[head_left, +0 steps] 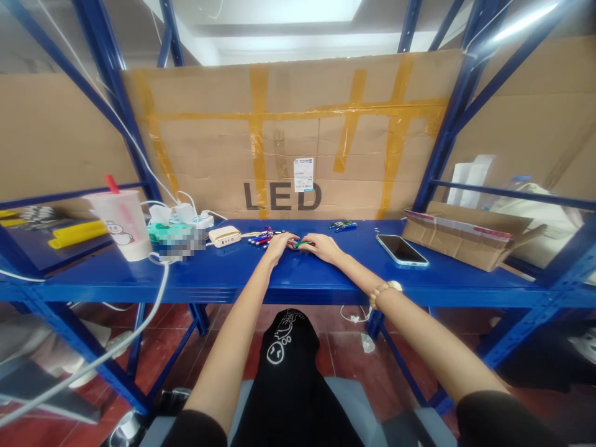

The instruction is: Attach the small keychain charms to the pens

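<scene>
Near the middle of the blue shelf (pixel 298 273), my two hands almost meet at the fingertips. My right hand (pixel 323 246) has its fingers closed on a small green piece (pixel 303 244), too small to name. My left hand (pixel 280 245) has its fingers curled in beside that piece; what they hold, if anything, is hidden. Just left of it lies a pile of thin, pen-like pieces (pixel 261 238) in blue, red and white. Behind my right hand rests a smaller cluster of green and blue pieces (pixel 343 226).
A white power adapter (pixel 224 236), cables and a pink-and-white cup (pixel 121 226) with a red straw stand to the left. On the right lie a phone (pixel 401 250) and an open cardboard box (pixel 459 239). A large carton (pixel 209 143) backs the shelf between blue posts.
</scene>
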A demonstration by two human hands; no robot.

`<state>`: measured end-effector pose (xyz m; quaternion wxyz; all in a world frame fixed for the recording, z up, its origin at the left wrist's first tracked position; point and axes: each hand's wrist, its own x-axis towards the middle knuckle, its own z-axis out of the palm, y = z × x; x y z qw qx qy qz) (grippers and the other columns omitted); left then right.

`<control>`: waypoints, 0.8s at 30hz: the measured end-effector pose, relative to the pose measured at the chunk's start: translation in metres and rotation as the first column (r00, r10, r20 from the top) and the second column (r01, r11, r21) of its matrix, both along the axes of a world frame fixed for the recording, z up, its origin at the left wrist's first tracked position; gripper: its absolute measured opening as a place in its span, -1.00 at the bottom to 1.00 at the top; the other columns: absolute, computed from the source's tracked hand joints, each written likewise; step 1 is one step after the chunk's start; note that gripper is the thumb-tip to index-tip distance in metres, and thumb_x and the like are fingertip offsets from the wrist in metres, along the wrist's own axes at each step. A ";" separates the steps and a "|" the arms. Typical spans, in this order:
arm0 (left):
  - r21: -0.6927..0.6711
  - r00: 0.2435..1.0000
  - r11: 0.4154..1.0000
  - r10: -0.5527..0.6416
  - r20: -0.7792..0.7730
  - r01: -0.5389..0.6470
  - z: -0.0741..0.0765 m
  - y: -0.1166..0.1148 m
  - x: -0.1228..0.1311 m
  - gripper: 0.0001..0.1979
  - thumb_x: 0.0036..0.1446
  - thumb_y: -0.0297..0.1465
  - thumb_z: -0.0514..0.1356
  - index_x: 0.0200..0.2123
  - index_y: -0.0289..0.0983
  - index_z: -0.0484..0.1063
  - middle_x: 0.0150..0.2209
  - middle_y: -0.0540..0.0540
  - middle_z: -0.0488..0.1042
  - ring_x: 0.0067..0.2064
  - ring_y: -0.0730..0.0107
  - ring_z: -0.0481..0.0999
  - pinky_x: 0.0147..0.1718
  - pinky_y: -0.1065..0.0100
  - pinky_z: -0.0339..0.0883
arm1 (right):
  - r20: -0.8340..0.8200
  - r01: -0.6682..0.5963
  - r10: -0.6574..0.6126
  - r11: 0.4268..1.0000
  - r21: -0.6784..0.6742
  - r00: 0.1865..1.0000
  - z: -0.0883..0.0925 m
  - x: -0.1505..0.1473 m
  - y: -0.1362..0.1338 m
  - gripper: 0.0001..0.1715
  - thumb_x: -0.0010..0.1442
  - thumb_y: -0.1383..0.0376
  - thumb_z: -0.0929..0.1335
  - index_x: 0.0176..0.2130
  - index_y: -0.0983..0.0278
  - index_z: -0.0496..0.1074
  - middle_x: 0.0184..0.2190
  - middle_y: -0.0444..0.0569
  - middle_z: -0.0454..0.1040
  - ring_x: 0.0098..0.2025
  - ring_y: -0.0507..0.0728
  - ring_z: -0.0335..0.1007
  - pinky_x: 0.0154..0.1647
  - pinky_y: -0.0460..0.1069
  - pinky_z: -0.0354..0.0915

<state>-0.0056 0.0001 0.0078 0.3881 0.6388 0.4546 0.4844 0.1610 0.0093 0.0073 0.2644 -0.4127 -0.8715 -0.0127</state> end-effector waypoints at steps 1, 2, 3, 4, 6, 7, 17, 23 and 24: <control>-0.011 1.000 1.000 -0.002 0.008 0.002 0.001 -0.002 -0.001 -0.61 -0.06 -0.27 -0.03 -0.33 -0.34 0.51 -0.37 -0.14 0.54 -0.28 0.28 0.48 -0.18 0.27 0.26 | -0.010 -0.005 0.005 1.000 -0.008 1.000 0.000 0.000 0.000 -0.68 0.20 0.08 0.24 -0.30 0.20 0.47 -0.29 -0.08 0.50 -0.24 0.08 0.38 -0.31 -0.11 0.16; -0.016 1.000 1.000 -0.010 0.013 0.010 0.003 -0.003 -0.001 -0.58 -0.05 -0.26 -0.05 -0.31 -0.34 0.51 -0.33 -0.15 0.55 -0.25 0.27 0.48 -0.15 0.25 0.24 | -0.020 -0.007 0.007 1.000 -0.014 1.000 0.000 0.000 0.000 -0.70 0.20 0.09 0.24 -0.30 0.19 0.47 -0.29 -0.09 0.50 -0.25 0.07 0.38 -0.31 -0.11 0.16; -0.019 1.000 1.000 -0.020 0.015 0.021 0.004 -0.005 -0.002 -0.57 -0.04 -0.26 -0.07 -0.30 -0.34 0.51 -0.30 -0.15 0.55 -0.21 0.25 0.48 -0.12 0.23 0.22 | -0.030 -0.008 0.007 1.000 -0.019 1.000 0.000 0.000 0.000 -0.70 0.20 0.09 0.25 -0.30 0.19 0.47 -0.30 -0.09 0.50 -0.25 0.07 0.37 -0.31 -0.11 0.16; -0.022 0.999 0.999 -0.031 0.012 0.031 0.005 -0.006 -0.002 -0.56 -0.04 -0.26 -0.08 -0.31 -0.34 0.52 -0.27 -0.16 0.55 -0.17 0.23 0.47 -0.09 0.22 0.20 | -0.041 -0.008 0.007 1.000 -0.023 0.999 0.000 0.000 0.000 -0.70 0.19 0.09 0.25 -0.30 0.19 0.47 -0.30 -0.09 0.50 -0.25 0.08 0.37 -0.31 -0.11 0.16; -0.032 0.999 0.998 -0.047 0.003 0.047 0.005 -0.007 -0.002 -0.56 -0.05 -0.27 -0.09 -0.33 -0.33 0.52 -0.25 -0.15 0.55 -0.13 0.20 0.46 -0.05 0.19 0.17 | -0.069 0.000 -0.002 1.000 -0.024 0.998 0.000 0.000 0.001 -0.69 0.19 0.07 0.24 -0.30 0.19 0.47 -0.30 -0.10 0.50 -0.26 0.08 0.37 -0.32 -0.10 0.16; -0.040 0.999 0.998 -0.048 0.004 0.048 0.005 -0.007 -0.002 -0.56 -0.05 -0.27 -0.09 -0.34 -0.33 0.52 -0.25 -0.15 0.56 -0.12 0.19 0.46 -0.04 0.18 0.16 | -0.089 0.010 -0.012 1.000 -0.018 0.996 -0.001 0.000 0.001 -0.68 0.19 0.07 0.24 -0.30 0.19 0.47 -0.29 -0.10 0.50 -0.25 0.08 0.37 -0.31 -0.10 0.16; -0.079 0.997 0.997 0.030 0.076 -0.024 0.003 -0.001 0.001 -0.56 0.01 -0.22 -0.08 -0.41 -0.34 0.52 -0.37 -0.15 0.57 -0.22 0.22 0.50 -0.09 0.24 0.23 | -0.129 0.059 -0.059 0.998 -0.004 0.990 -0.002 0.000 0.002 -0.66 0.18 0.05 0.23 -0.31 0.17 0.48 -0.30 -0.11 0.51 -0.30 0.07 0.36 -0.37 -0.11 0.12; -0.065 0.995 0.998 0.023 0.095 -0.017 0.002 -0.002 0.000 -0.57 0.05 -0.26 -0.09 -0.48 -0.32 0.54 -0.34 -0.15 0.57 -0.20 0.23 0.50 -0.10 0.26 0.26 | -0.096 0.054 -0.058 0.998 -0.039 0.994 0.000 -0.002 -0.001 -0.60 0.16 0.00 0.23 -0.35 0.18 0.49 -0.37 -0.11 0.51 -0.35 0.06 0.34 -0.42 -0.11 0.10; -0.056 0.995 0.998 0.017 0.094 -0.012 0.001 -0.002 0.000 -0.56 0.05 -0.26 -0.09 -0.48 -0.32 0.54 -0.34 -0.16 0.57 -0.20 0.23 0.51 -0.10 0.26 0.27 | -0.095 0.056 -0.059 0.998 -0.038 0.994 0.000 -0.002 -0.001 -0.60 0.14 -0.02 0.24 -0.35 0.19 0.49 -0.37 -0.11 0.51 -0.36 0.05 0.34 -0.43 -0.11 0.09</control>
